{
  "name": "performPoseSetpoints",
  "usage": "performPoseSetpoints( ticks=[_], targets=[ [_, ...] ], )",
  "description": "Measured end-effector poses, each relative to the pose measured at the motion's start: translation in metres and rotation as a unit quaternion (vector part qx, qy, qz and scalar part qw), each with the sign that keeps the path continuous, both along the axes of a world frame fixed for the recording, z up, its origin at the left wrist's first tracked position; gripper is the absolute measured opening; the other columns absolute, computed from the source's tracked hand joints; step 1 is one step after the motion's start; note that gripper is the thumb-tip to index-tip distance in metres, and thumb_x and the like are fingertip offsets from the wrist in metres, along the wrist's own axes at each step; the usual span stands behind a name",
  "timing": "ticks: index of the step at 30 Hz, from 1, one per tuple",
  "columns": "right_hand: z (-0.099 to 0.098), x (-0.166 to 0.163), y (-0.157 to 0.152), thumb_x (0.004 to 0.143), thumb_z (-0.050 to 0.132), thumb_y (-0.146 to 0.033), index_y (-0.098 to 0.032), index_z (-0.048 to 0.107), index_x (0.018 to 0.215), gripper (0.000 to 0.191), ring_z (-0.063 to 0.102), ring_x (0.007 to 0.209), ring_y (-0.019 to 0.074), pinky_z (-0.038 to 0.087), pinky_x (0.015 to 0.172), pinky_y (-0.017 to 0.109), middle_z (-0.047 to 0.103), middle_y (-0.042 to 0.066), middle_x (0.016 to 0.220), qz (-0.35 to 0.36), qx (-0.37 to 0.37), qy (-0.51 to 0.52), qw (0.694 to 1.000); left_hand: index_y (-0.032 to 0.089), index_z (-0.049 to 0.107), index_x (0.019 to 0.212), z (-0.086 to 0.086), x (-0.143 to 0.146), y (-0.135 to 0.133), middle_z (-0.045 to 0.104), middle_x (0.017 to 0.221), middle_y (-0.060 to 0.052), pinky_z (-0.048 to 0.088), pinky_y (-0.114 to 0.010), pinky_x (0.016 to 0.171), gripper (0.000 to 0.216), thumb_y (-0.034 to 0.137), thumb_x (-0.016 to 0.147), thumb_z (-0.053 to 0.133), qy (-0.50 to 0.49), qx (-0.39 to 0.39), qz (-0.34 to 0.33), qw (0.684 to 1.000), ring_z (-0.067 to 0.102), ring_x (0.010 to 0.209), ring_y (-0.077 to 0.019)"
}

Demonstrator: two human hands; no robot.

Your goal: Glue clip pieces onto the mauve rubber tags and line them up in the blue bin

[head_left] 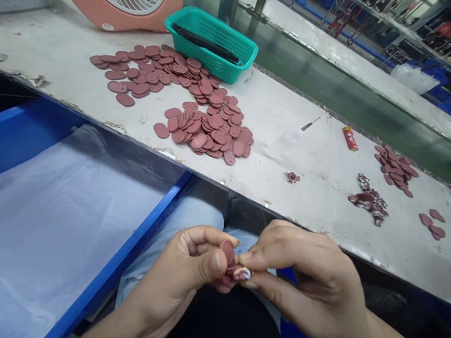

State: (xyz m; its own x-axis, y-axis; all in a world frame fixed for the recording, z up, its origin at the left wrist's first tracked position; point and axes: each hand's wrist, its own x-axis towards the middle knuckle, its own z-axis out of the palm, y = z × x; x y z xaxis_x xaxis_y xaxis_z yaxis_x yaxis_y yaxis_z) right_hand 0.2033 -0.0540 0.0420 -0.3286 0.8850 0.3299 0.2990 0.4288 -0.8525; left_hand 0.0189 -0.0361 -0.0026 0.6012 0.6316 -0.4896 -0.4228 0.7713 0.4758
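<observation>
Just above the person's lap, close to the near edge of the tabletop (287, 153), two bare hands nearly touching, fingers curled and not spread. In the left hand (172, 282), one flat oval maroon piece (228, 253), pinched between thumb and fingers and standing almost upright. In the right hand (308, 282), a small cluster of maroon and pale pieces (236, 275), pinched between thumb and forefinger, just below the oval piece. Exact shape of this cluster too hidden by the fingers to tell.

Farther along the tabletop, a large heap of similar maroon ovals (163, 67) and, just beside it, a second heap (210, 131). Behind them, a teal plastic basket (217, 60) with long black objects (203, 43) inside, and near it a pink fan (127, 10) at the far side. Toward the right, a small slim tool (310, 124), a short red cylinder (350, 138), a smaller heap of ovals (395, 168), a patterned pile of scraps (368, 199) and a few loose ovals (427, 220). On the person's left, a blue bin (137, 238) lined with a white plastic sheet (58, 229). Under the hands, light blue jeans (186, 219) over the knee.
</observation>
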Motion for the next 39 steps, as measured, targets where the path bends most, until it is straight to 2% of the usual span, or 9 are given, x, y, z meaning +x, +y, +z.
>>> performPoseSetpoints(
  ticks=[4, 8, 13, 15, 30, 39],
  targets=[
    [-0.002, 0.001, 0.000, 0.084, 0.075, -0.007, -0.016, 0.070, 0.103, 0.022, 0.068, 0.073, 0.0105, 0.055, 0.073, 0.024, 0.076, 0.001, 0.085, 0.007, -0.017, -0.009, 1.000, 0.018, 0.078, 0.073, -0.007, -0.003, 0.001, 0.071, 0.065, -0.002, 0.050, -0.016, 0.053, 0.035, 0.048, 0.062, 0.093, 0.007, -0.002, -0.018, 1.000, 0.060, 0.056, -0.0093],
    [-0.004, 0.005, 0.001, 0.082, 0.082, -0.021, -0.017, 0.066, 0.121, 0.043, 0.067, 0.082, 0.0125, 0.056, 0.076, 0.025, 0.074, 0.003, 0.096, 0.002, -0.027, -0.011, 1.000, 0.019, 0.078, 0.074, -0.011, -0.004, 0.001, 0.072, 0.072, -0.003, 0.050, -0.014, 0.052, 0.035, 0.049, 0.062, 0.092, -0.002, -0.006, -0.018, 1.000, 0.057, 0.056, -0.0075],
    [-0.011, 0.006, 0.002, 0.090, 0.073, -0.016, -0.016, 0.073, 0.108, 0.018, 0.068, 0.078, 0.0115, 0.056, 0.073, 0.023, 0.075, 0.003, 0.087, 0.004, -0.020, -0.015, 1.000, 0.018, 0.078, 0.071, -0.013, -0.003, 0.002, 0.063, 0.063, 0.000, 0.052, -0.014, 0.052, 0.037, 0.052, 0.063, 0.091, -0.008, -0.007, -0.025, 1.000, 0.053, 0.054, -0.0069],
    [-0.013, 0.005, 0.003, 0.091, 0.073, -0.017, -0.017, 0.074, 0.105, 0.014, 0.068, 0.075, 0.0116, 0.056, 0.071, 0.023, 0.075, 0.003, 0.084, -0.002, -0.013, -0.017, 1.000, 0.018, 0.078, 0.071, -0.013, -0.003, 0.002, 0.062, 0.062, 0.001, 0.052, -0.014, 0.053, 0.037, 0.051, 0.064, 0.091, -0.006, -0.013, -0.023, 1.000, 0.053, 0.054, -0.0062],
    [-0.016, 0.002, 0.008, 0.088, 0.076, -0.018, -0.020, 0.076, 0.101, 0.013, 0.069, 0.072, 0.0130, 0.058, 0.067, 0.026, 0.074, 0.002, 0.081, -0.009, -0.008, -0.007, 1.000, 0.015, 0.077, 0.070, -0.011, -0.001, 0.003, 0.061, 0.063, 0.000, 0.050, -0.013, 0.054, 0.035, 0.047, 0.065, 0.091, -0.021, -0.038, -0.011, 0.999, 0.050, 0.053, -0.0059],
    [-0.022, 0.000, 0.013, 0.087, 0.076, -0.018, -0.018, 0.077, 0.098, 0.011, 0.068, 0.072, 0.0131, 0.056, 0.066, 0.025, 0.073, 0.003, 0.080, -0.008, -0.034, -0.001, 0.999, 0.016, 0.078, 0.075, -0.019, -0.002, 0.006, 0.062, 0.064, 0.000, 0.052, -0.014, 0.053, 0.039, 0.048, 0.060, 0.094, 0.009, -0.056, 0.003, 0.998, 0.054, 0.057, -0.0073]
  ],
)
